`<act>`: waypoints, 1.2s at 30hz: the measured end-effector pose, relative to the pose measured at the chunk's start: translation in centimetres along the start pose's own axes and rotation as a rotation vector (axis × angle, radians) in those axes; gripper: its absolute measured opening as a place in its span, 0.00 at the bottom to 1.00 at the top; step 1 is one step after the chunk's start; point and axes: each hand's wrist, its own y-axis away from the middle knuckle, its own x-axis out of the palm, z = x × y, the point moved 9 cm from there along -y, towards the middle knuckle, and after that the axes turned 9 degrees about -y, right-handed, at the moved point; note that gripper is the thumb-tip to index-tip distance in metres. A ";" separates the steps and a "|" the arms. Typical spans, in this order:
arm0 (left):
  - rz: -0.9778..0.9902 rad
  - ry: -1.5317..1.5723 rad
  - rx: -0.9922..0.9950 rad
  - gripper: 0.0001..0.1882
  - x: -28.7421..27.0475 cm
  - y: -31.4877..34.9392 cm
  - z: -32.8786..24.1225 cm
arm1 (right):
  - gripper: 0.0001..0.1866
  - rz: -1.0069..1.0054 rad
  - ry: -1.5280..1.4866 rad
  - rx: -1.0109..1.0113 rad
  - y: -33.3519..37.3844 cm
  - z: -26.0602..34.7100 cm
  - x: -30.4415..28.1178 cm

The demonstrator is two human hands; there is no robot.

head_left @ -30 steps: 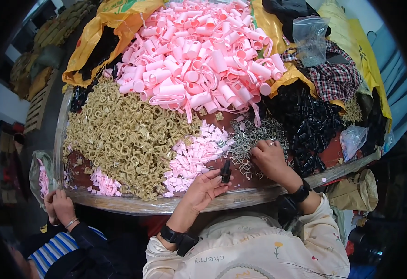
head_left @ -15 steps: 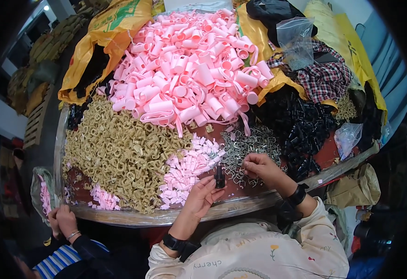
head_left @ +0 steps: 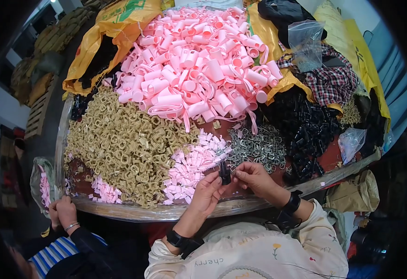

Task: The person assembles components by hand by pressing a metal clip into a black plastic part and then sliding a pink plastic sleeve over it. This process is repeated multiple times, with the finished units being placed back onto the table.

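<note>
Both my hands meet over the near edge of the table. My left hand and my right hand pinch a small black plastic clip between their fingertips. Just beyond the clip lies a heap of grey metal wire clips. A pile of small pink flat pieces lies left of my hands. To the right is a heap of black plastic parts. Each wrist wears a black band.
A big mound of pink ribbon rolls fills the far table, a tan heap of loops the left. Another person's hands rest at the table rim lower left. Yellow sacks, plaid cloth and clear bags ring the table.
My right hand has drawn back from the grey wire clips toward my left hand, and both now close on the black clip. The other person's hands shifted slightly.
</note>
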 end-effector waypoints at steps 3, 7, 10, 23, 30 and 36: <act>-0.012 0.005 0.048 0.16 -0.4 0.0 -0.4 | 0.07 0.002 0.085 -0.060 0.1 0.6 0.3; 0.010 0.069 0.063 0.16 -0.4 0.1 -0.5 | 0.07 -0.048 0.179 -0.086 0.3 0.4 0.2; -0.020 0.065 0.069 0.17 -0.8 0.3 -0.3 | 0.07 -0.058 0.237 -0.120 0.7 0.7 0.9; -0.006 0.036 0.105 0.17 -1.2 0.6 -0.4 | 0.05 0.042 0.328 -0.016 -0.4 0.5 1.5; -0.012 -0.006 0.088 0.16 -1.7 0.8 0.1 | 0.05 0.138 0.223 0.120 -0.5 0.4 2.1; -0.023 0.039 0.014 0.15 -1.8 0.9 0.2 | 0.03 0.060 0.466 -0.154 -0.3 2.9 1.5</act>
